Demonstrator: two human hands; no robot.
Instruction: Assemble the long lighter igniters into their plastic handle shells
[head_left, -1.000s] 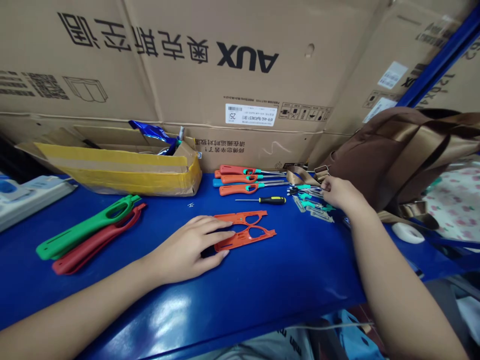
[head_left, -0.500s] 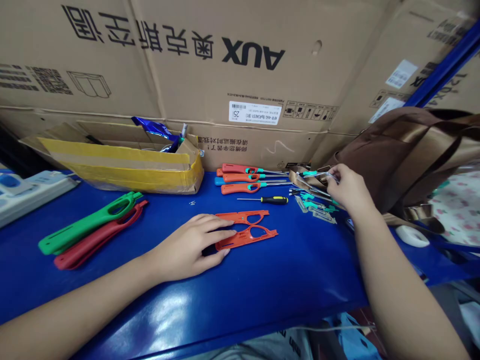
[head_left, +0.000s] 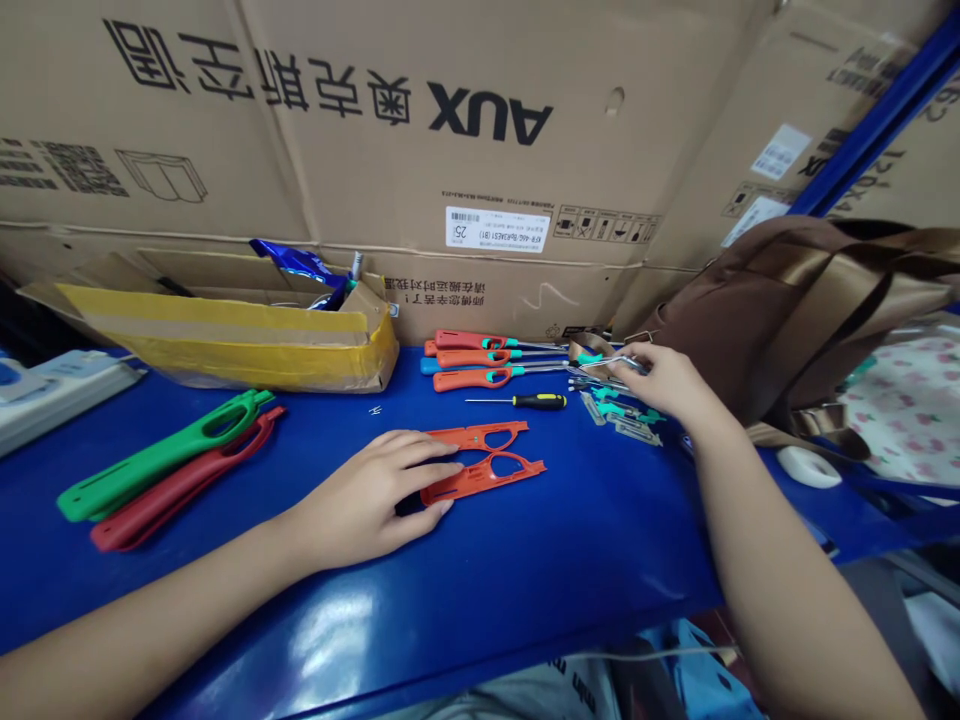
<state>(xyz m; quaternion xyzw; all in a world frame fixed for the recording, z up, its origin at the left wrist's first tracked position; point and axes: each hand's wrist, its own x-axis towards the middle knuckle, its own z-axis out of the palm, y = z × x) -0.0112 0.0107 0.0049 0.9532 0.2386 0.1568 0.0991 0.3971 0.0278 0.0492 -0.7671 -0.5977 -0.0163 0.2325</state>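
Observation:
My left hand [head_left: 379, 495] lies palm down with its fingers spread over the ends of two orange lighter casing halves [head_left: 487, 478]. The halves lie side by side on the blue table, their trigger loops pointing right. At the back right my right hand [head_left: 660, 385] pinches a thin metal lighter tube [head_left: 622, 362] with a teal end. Below that hand are several teal triggers [head_left: 611, 405] and clear lighter fuel tanks [head_left: 634, 430]. Left of them lies a yellow-and-black screwdriver [head_left: 536, 401]. Behind it, assembled lighters [head_left: 469, 379] in orange, red and blue are stacked.
Green [head_left: 169, 455] and red casings [head_left: 187, 485] lie at left, near a power strip [head_left: 60, 395]. Small screws [head_left: 375, 410] sit before a yellow-taped carton [head_left: 247, 340]. A brown bag [head_left: 810, 310] and white tape roll [head_left: 808, 467] are at right.
My right hand has moved slightly left, lifting the metal tube clear of the pile. My left hand stays on the orange halves. The whole view has shifted slightly.

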